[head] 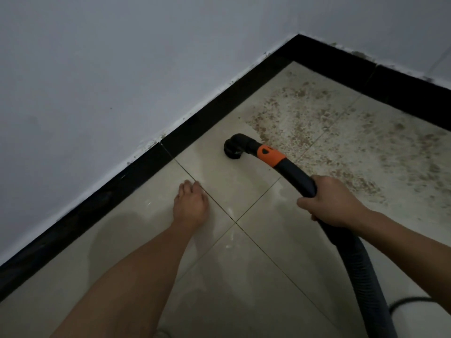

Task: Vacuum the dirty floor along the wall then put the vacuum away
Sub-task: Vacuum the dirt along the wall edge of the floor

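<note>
Vacuuming step: right hand point(332, 201) clamped round the dark ribbed vacuum hose point(300, 176), its round black nozzle point(233, 149) mid-frame, edging the brown dirt patch point(341, 132) -- left hand point(191, 206) rests empty on the pale tiled floor point(268, 245) -- next, sweep upper right

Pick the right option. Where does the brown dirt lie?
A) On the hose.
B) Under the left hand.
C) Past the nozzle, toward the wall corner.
C: the brown dirt spreads beyond the nozzle toward the corner; tiles by the left hand look clean, and the right hand grips the hose.
</note>
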